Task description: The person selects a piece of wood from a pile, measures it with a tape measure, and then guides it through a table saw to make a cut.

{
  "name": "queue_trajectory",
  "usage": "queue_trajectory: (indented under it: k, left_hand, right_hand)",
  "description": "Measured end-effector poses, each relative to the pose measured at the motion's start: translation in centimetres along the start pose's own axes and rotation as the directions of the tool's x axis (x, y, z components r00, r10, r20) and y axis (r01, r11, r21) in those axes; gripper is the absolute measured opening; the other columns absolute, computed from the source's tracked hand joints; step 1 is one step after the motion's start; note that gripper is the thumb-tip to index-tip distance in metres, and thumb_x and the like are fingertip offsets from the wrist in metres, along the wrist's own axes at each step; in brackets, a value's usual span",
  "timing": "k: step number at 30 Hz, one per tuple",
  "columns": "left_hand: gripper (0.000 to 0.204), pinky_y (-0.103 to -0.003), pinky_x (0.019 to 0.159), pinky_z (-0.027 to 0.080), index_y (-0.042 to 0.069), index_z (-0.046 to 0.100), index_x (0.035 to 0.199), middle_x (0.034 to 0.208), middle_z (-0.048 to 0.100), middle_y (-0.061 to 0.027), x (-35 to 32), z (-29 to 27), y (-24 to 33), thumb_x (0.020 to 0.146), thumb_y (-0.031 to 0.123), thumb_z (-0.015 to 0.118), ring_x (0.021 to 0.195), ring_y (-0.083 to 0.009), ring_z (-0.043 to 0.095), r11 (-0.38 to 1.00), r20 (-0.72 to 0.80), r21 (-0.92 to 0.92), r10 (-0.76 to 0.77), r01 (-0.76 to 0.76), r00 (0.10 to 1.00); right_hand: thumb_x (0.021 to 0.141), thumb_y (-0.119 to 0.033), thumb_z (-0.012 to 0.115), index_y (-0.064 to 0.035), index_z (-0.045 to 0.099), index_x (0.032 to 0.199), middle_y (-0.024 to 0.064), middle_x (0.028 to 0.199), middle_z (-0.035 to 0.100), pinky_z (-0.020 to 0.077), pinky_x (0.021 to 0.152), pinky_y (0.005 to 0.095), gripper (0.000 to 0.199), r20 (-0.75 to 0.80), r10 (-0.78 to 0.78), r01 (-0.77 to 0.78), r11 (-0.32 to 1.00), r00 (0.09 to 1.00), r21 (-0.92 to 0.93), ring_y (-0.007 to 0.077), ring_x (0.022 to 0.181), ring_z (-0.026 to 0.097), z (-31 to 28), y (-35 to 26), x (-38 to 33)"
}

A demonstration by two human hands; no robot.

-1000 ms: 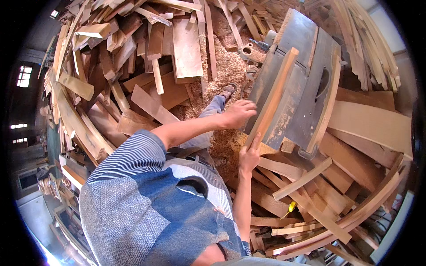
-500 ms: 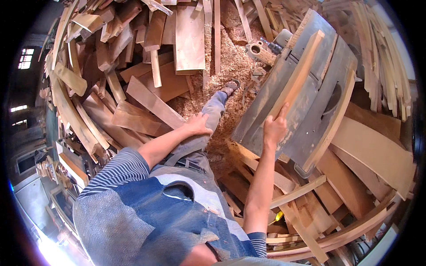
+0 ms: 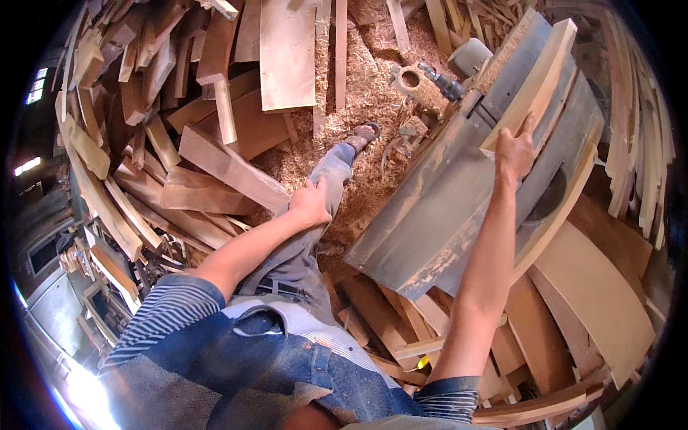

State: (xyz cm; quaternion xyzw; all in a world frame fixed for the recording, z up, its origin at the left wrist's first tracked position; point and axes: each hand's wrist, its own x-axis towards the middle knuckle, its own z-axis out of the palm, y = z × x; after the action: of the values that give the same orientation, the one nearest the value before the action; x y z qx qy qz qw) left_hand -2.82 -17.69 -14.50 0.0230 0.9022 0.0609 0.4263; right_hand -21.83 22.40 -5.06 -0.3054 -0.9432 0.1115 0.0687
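Observation:
My right hand (image 3: 516, 153) is at the near end of a pale wooden board (image 3: 539, 79), its index finger stretched along the wood and the other fingers curled. The board lies lengthwise on the grey metal table of a jointer-like machine (image 3: 423, 222), towards its far end. My left hand (image 3: 310, 203) rests on my bent left leg (image 3: 332, 172), holding nothing. Its fingers lie loosely over the trouser cloth, partly turned from view.
Wood shavings (image 3: 365, 79) cover the floor beside the machine. Stacked planks (image 3: 208, 186) fill the left, and more boards (image 3: 595, 287) lean at the right. A metal fitting (image 3: 412, 80) sticks out beside the machine. A yellow-handled tool (image 3: 421, 363) lies among the near offcuts.
My right hand has moved forward and right, and the board has slid with it towards the machine's far end. My left hand stays on my leg. The view has shifted slightly.

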Motion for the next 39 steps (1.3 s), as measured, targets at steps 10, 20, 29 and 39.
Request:
queue_trajectory:
  k: [10, 20, 29, 39]
  left_hand:
    - [0.094, -0.052, 0.087, 0.058, -0.001, 0.04, 0.136, 0.119, 0.056, -0.033, 1.1, -3.0, 0.7, 0.066, 0.037, 0.09, 0.099, -0.0475, 0.068, 0.999, -0.056, -0.035, -0.007, 0.005, 0.998]
    - [0.089, -0.049, 0.083, 0.061, 0.002, 0.042, 0.133, 0.117, 0.057, -0.0291, 1.2, -0.8, 0.6, 0.064, 0.034, 0.088, 0.097, -0.0435, 0.07, 1.0, -0.13, 0.008, 0.025, -0.024, 0.991]
    - [0.093, -0.045, 0.086, 0.06, 0.002, 0.038, 0.138, 0.121, 0.056, -0.0276, 1.5, -0.6, 1.8, 0.066, 0.033, 0.089, 0.099, -0.0398, 0.07, 0.998, -0.129, 0.054, 0.025, -0.018, 0.991]
    - [0.097, -0.051, 0.092, 0.057, 0.0, 0.04, 0.139, 0.122, 0.057, -0.0297, 2.2, -3.6, 0.9, 0.065, 0.037, 0.091, 0.106, -0.0473, 0.067, 0.998, -0.047, -0.044, -0.044, 0.042, 0.998]
  right_hand:
    - [0.081, -0.031, 0.061, -0.0302, 0.039, 0.16, 0.0198, 0.126, 0.071, 0.055, 0.093, 0.0514, 0.082, 0.013, -0.006, 0.007, 0.999, 1.0, -0.053, 0.0403, 0.109, 0.07, 1.1, -0.5, 13.5]
    - [0.081, -0.025, 0.058, -0.0282, 0.041, 0.159, 0.0229, 0.1, 0.073, 0.0562, 0.077, 0.0525, 0.08, 0.035, 0.021, -0.02, 1.0, 0.999, -0.007, 0.0415, 0.085, 0.071, -1.2, 3.3, -6.8]
    - [0.084, -0.022, 0.061, -0.0282, 0.043, 0.158, 0.0207, 0.092, 0.07, 0.0568, 0.073, 0.0512, 0.076, -0.081, 0.063, -0.065, 0.998, 0.995, -0.015, 0.0389, 0.082, 0.071, -1.7, 4.7, -17.0]
    - [0.079, -0.027, 0.059, -0.0246, 0.048, 0.156, 0.0192, 0.116, 0.074, 0.0563, 0.089, 0.0495, 0.077, -0.042, 0.076, -0.078, 0.997, 0.996, -0.029, 0.0392, 0.1, 0.072, -0.6, 2.8, 4.3]
